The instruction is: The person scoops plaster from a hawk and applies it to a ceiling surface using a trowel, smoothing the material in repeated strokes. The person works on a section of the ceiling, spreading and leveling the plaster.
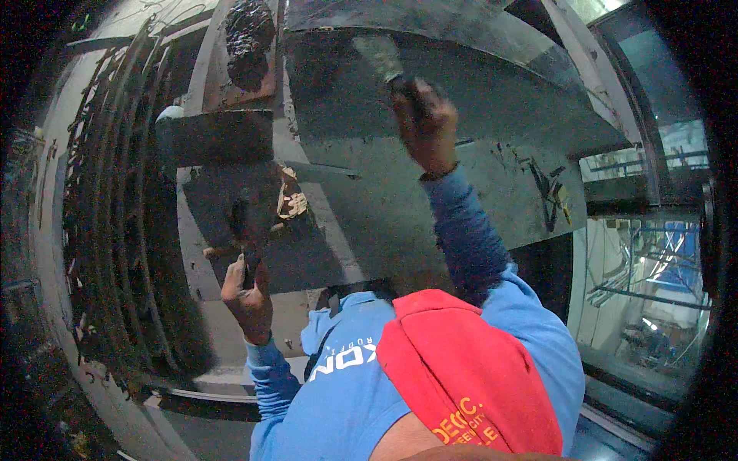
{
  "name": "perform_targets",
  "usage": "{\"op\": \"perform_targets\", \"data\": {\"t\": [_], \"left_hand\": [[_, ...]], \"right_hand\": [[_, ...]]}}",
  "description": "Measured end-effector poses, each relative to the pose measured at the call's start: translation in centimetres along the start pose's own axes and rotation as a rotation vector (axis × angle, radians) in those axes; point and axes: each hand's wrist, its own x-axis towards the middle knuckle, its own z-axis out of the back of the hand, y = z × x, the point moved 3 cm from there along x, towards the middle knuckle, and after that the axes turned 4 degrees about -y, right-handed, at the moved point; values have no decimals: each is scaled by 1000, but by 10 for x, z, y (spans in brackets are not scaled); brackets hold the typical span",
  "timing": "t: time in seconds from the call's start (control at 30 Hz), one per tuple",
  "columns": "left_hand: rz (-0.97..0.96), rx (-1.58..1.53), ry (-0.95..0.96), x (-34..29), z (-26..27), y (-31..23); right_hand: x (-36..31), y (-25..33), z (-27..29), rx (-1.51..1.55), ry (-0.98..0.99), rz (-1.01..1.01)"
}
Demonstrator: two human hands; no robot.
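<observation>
My right hand [430,131] is closed around the dark handle of a putty knife [378,58]. Its pale, wide blade lies over the far part of a dark grey panel [338,84] and is slightly blurred. Lower on the left, my left hand [250,296] is closed, thumb pointing up, on something dark that I cannot make out in the shadow. Just beyond the left fingers is a short light-brown stick [221,250]. A crumpled tan scrap [291,198] lies near that hand, on the dark surface.
A board with a glossy black mass [250,46] stands at the far left. Long dark slats [127,192] run down the left side. Several thin dark tools [549,192] lie on the panel's right. Beyond the right edge, a window [646,276] shows metal framework.
</observation>
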Motion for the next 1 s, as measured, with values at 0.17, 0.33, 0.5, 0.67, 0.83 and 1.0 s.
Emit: {"op": "perform_targets", "data": {"t": [0.17, 0.33, 0.5, 0.67, 0.83, 1.0], "left_hand": [[-109, 98, 14, 24, -11, -15], [-161, 77, 103, 56, -15, -40], [-219, 155, 122, 59, -24, -59], [-244, 157, 102, 52, -34, -57], [-259, 135, 80, 46, -39, -52], [-228, 153, 20, 35, -33, -55]], "right_hand": [[30, 41, 31, 203, 470, -145], [22, 90, 36, 141, 830, 45], [22, 102, 38, 183, 849, 88], [-7, 99, 28, 73, 874, 115], [-13, 68, 30, 138, 1129, 24], [21, 53, 65, -103, 919, 92]]}}
